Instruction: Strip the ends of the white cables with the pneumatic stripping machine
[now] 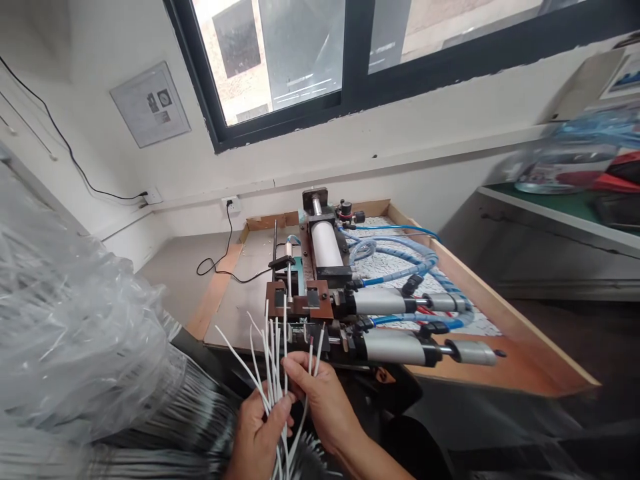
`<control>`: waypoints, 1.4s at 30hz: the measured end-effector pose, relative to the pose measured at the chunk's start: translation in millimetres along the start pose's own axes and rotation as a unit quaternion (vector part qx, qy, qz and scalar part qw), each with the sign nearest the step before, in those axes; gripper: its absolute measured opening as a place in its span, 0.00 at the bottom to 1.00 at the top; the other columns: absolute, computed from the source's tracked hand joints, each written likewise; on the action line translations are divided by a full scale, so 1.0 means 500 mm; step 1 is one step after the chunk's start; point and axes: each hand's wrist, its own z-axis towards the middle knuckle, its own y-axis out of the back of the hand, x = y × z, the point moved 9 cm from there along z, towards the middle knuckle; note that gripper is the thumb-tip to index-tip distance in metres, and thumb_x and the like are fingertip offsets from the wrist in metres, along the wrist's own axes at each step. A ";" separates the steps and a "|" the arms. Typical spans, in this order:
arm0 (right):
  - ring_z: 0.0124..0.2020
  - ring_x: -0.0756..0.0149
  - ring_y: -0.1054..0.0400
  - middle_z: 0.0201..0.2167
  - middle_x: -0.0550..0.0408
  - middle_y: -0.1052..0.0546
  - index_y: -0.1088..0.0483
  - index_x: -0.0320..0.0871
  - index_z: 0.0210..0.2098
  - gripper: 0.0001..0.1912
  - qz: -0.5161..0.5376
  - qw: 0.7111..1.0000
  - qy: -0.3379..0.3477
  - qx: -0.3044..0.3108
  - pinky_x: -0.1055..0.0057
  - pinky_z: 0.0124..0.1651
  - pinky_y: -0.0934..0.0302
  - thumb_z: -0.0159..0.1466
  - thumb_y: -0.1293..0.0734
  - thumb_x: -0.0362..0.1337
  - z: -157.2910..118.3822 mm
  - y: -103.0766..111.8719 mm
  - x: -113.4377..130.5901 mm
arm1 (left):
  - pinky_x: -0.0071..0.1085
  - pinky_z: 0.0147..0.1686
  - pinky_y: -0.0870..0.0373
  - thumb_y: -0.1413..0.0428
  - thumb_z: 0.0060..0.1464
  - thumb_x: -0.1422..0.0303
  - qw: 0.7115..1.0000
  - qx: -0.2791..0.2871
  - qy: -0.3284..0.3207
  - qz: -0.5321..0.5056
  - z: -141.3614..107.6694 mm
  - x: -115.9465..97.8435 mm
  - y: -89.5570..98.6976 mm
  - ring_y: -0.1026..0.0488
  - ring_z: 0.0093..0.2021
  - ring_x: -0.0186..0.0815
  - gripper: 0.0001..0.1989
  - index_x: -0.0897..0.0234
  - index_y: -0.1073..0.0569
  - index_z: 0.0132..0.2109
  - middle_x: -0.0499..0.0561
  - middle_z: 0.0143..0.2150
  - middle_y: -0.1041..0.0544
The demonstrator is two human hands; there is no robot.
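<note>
My left hand is closed round a bunch of thin white cables, whose loose ends fan upward. Close beside it, my right hand pinches one white cable of the bunch between thumb and forefinger. Two more cable ends stick up behind the right fingers. Just beyond the cable tips sits a pneumatic machine with a brown clamp block. Silver air cylinders lie to the right of that block, and a larger upright cylinder stands behind it.
A large plastic-wrapped bundle of cables fills the left side. Blue air hoses loop across the wood-edged bench. A black cord runs from a wall socket to the machine. At right, a shelf holds plastic-wrapped items.
</note>
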 end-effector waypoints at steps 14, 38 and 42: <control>0.15 0.81 0.53 0.15 0.62 0.39 0.36 0.36 0.21 0.15 0.018 0.999 -0.009 -0.037 0.80 0.19 0.60 0.51 0.33 0.42 -0.017 0.038 -0.017 | 0.29 0.23 0.35 0.45 0.42 0.59 0.993 -0.082 0.018 -0.083 -0.018 0.024 0.026 0.33 0.20 0.33 0.17 0.69 0.27 0.35 0.49 0.19 0.28; 0.14 0.82 0.51 0.14 0.62 0.38 0.36 0.36 0.25 0.16 -0.029 1.000 0.009 0.003 0.82 0.17 0.60 0.51 0.34 0.45 -0.024 0.014 -0.006 | 0.30 0.21 0.35 0.42 0.38 0.57 0.980 -0.015 0.083 -0.179 -0.031 0.102 0.001 0.32 0.21 0.35 0.18 0.71 0.25 0.31 0.54 0.22 0.27; 0.16 0.81 0.46 0.19 0.58 0.33 0.35 0.36 0.30 0.16 -0.025 0.999 -0.013 -0.022 0.83 0.19 0.57 0.49 0.33 0.44 -0.049 0.038 -0.026 | 0.30 0.24 0.34 0.41 0.37 0.59 0.954 -0.055 0.121 -0.268 -0.026 0.117 0.021 0.31 0.24 0.35 0.17 0.69 0.25 0.32 0.52 0.25 0.27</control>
